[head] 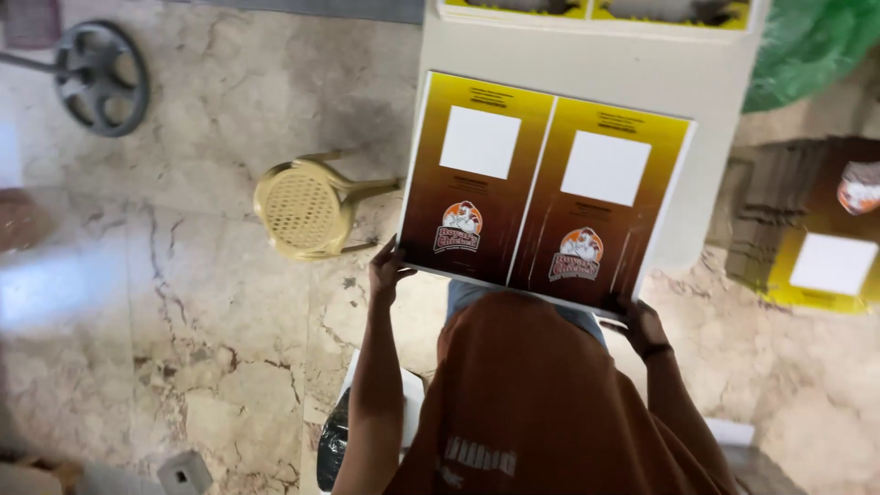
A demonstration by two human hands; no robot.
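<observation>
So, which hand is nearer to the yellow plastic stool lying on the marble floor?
Left. The left hand grips the printed cardboard sheet's lower left corner, just right of the yellow plastic stool. The right hand holds the opposite corner, farther away.

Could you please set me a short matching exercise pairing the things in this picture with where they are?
Things:
1. printed sheet
2. plastic stool
3. metal wheel
4. green bag

Places:
A. top right corner
B. lying on its side on the marble floor
C. top left corner
D. held by the left hand and right hand

Pairs: 1-D, 2-B, 3-C, 4-A
</observation>
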